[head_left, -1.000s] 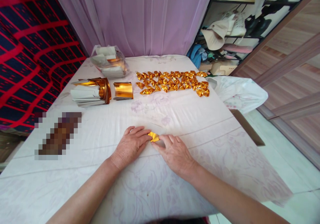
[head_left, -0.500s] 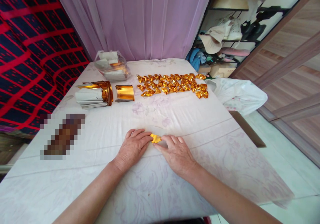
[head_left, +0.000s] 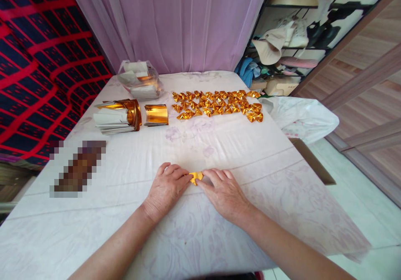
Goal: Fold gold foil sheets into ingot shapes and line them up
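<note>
Gold foil paper pinched mid-fold between left hand and right hand on the near tablecloth, rows of finished folded pieces behind, thick stacks of unfolded sheets waiting alongside.

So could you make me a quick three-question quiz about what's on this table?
1. True or false: both hands touch the small gold foil piece.
2. Where do the finished folded gold pieces lie? A) far side of the table B) on the floor C) inside the plastic bag
3. Fill in: the stack of foil sheets lies to the person's ____.

Key: 1 true; 2 A; 3 left.
</note>
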A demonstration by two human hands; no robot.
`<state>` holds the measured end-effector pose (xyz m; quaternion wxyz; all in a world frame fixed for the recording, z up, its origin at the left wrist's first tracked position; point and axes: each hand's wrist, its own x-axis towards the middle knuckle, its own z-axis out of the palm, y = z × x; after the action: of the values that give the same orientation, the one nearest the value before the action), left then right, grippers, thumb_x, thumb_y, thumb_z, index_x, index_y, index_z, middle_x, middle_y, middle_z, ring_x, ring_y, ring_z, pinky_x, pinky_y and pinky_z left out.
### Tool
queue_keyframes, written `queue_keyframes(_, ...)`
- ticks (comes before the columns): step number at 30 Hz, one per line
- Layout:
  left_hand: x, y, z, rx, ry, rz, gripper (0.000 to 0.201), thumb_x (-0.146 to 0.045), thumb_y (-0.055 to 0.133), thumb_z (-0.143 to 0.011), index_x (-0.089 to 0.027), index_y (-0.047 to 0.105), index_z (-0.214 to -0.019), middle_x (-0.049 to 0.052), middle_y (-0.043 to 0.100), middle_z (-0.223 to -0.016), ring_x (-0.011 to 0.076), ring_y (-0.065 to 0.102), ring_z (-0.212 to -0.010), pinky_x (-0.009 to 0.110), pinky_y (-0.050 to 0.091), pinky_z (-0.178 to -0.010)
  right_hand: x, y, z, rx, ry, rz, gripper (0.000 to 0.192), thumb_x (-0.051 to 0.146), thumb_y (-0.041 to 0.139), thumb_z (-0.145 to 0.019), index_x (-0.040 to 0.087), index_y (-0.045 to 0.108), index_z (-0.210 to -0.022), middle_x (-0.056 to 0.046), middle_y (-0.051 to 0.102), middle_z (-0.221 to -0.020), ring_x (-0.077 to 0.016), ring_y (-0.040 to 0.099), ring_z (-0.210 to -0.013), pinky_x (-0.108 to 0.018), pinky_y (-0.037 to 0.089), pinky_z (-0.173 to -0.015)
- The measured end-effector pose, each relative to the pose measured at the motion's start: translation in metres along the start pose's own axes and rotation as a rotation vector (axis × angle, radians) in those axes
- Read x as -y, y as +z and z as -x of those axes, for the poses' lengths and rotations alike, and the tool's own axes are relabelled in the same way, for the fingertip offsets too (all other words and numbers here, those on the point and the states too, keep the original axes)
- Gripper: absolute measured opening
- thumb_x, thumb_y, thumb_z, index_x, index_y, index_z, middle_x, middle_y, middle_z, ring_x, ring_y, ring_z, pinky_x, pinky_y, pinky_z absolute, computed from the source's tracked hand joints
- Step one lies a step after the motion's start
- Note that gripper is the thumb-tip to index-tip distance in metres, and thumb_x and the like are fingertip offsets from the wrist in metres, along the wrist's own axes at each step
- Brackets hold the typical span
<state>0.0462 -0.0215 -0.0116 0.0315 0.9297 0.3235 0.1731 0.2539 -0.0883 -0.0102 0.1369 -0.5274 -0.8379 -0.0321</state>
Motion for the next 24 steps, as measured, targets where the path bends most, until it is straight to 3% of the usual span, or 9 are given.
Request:
queue_keyframes(13,0.000,-0.001,-0.002,0.017,-0.041,0.055,0.016,-0.031,0.057,-0.094,-0.030,0.072,-0.101,-0.001,0.074,-0.094,0.0191,0.061,-0.090,0.044,0.032,-0.096,-0.003,-0.001,0.006,-0.082,-0.074,-0.036,0.026,0.021,0.056,-0.094,0.028,0.066,-0.117,-0.008,0.063,-0.119,-0.0224,0.053,-0.109,-0.038,0.037,-0.088)
queue_keyframes(20,0.003,-0.003,-0.007,0.032,0.002,0.048,0.016,-0.033,0.057,-0.094,-0.030,0.072,-0.099,-0.001,0.073,-0.093,0.0184,0.059,-0.092,0.040,0.033,-0.092,-0.006,-0.005,-0.005,-0.030,-0.042,-0.053,0.016,0.023,0.060,-0.092,0.029,0.069,-0.103,-0.003,0.068,-0.104,-0.0184,0.056,-0.096,-0.035,0.034,-0.083)
queue_keyframes(24,0.005,-0.003,-0.009,0.055,0.023,0.036,0.016,-0.034,0.057,-0.094,-0.028,0.072,-0.097,-0.001,0.073,-0.090,0.0180,0.058,-0.089,0.038,0.034,-0.088,-0.009,-0.003,-0.008,0.006,-0.014,-0.066,0.020,0.023,0.062,-0.090,0.026,0.067,-0.109,-0.003,0.068,-0.105,-0.0185,0.057,-0.096,-0.035,0.033,-0.085)
